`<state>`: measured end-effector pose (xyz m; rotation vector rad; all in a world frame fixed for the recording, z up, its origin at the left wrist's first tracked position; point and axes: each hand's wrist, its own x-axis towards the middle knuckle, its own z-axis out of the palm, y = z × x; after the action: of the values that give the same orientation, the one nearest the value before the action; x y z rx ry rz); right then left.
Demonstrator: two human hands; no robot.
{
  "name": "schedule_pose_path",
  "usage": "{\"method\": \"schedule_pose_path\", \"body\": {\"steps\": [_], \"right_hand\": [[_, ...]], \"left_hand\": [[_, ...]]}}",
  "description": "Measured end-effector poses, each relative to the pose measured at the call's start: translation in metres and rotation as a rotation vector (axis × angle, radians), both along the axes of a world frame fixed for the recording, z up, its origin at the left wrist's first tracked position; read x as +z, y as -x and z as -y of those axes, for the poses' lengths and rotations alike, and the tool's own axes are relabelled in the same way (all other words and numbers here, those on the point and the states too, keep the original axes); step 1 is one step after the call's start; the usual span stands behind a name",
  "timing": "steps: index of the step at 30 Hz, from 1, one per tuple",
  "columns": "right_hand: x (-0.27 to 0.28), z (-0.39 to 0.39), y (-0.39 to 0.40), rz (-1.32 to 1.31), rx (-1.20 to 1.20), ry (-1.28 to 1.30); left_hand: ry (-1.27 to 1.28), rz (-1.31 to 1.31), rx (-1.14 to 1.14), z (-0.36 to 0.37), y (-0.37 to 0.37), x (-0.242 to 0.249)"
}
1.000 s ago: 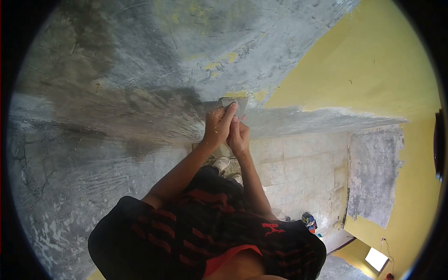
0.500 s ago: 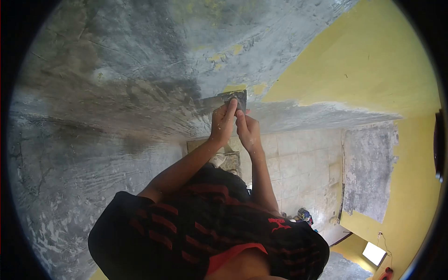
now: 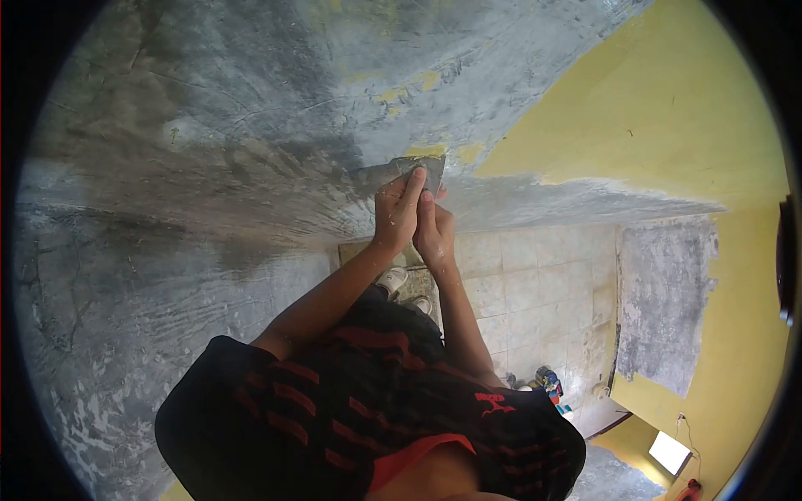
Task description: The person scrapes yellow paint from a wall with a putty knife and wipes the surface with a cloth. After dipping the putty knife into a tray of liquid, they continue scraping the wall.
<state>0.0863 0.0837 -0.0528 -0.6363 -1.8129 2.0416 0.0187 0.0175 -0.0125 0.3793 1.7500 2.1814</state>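
Scraper blade [image 3: 434, 174] gripped by both hands — left hand [image 3: 396, 215] nearer the edge, thumb on its face, right hand [image 3: 434, 232] just behind — edge facing away, toward yellow paint patch [image 3: 428, 151].

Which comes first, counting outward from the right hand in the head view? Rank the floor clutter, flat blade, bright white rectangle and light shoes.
1. Flat blade: just above the right hand.
2. Light shoes: below, slightly left.
3. Floor clutter: lower right.
4. Bright white rectangle: farther lower right.
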Motion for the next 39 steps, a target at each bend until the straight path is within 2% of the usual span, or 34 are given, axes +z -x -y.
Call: {"method": "schedule_pose_path", "body": {"steps": [8, 10, 11, 13, 18, 20, 22, 23, 25, 26, 27, 29, 31, 33, 35, 37, 39], "right_hand": [[-0.014, 0.01, 0.011, -0.074, -0.057, -0.027], [-0.017, 0.015, 0.017, -0.1, -0.023, 0.153], [-0.02, 0.018, 0.018, -0.099, -0.016, 0.153], [0.0, 0.026, 0.018, -0.09, -0.077, 0.283], [0.012, 0.028, 0.009, -0.06, -0.041, 0.324], [0.015, 0.023, 0.007, -0.047, -0.044, 0.295], [0.012, 0.015, 0.006, -0.065, -0.088, 0.062], [0.01, 0.009, 0.004, -0.062, -0.087, 0.06], [0.006, -0.006, -0.003, -0.003, -0.047, -0.135], [0.0, -0.013, -0.004, 0.022, -0.046, -0.118], [0.004, -0.019, -0.007, 0.022, -0.051, -0.123], [0.012, -0.031, -0.013, 0.139, -0.019, -0.414], [0.024, -0.042, -0.014, 0.162, -0.014, -0.504], [0.037, -0.052, -0.019, 0.216, 0.021, -0.756], [0.045, -0.064, -0.021, 0.224, 0.024, -0.829], [0.054, -0.08, -0.023, 0.235, 0.029, -0.9], [0.065, -0.096, -0.02, 0.229, 0.114, -1.099]], "left_hand": [[0.11, -0.116, -0.027, 0.007, 0.012, 0.0], [0.109, -0.142, -0.008, 0.005, 0.015, 0.004], [0.158, -0.208, 0.004, 0.006, 0.016, 0.006], [0.21, -0.268, 0.021, 0.011, 0.017, 0.011], [0.31, -0.32, -0.045, 0.015, 0.023, 0.016], [0.237, -0.269, -0.032, 0.012, 0.018, 0.012], [0.074, -0.149, -0.021, 0.005, 0.011, 0.012], [0.072, -0.146, -0.02, 0.003, 0.009, 0.011], [-0.01, 0.031, -0.079, -0.002, 0.006, -0.001], [-0.049, 0.076, -0.099, -0.004, 0.006, -0.009], [-0.053, 0.076, -0.104, -0.006, 0.005, -0.009], [-0.161, 0.159, -0.165, -0.008, 0.002, -0.007], [-0.244, 0.232, -0.187, -0.013, -0.001, -0.011], [-0.328, 0.309, -0.22, -0.022, -0.004, -0.022], [-0.497, 0.394, -0.291, -0.032, -0.007, -0.044], [-0.556, 0.481, -0.314, -0.048, -0.012, -0.051], [-0.608, 0.569, -0.327, -0.053, -0.013, -0.052]]}}
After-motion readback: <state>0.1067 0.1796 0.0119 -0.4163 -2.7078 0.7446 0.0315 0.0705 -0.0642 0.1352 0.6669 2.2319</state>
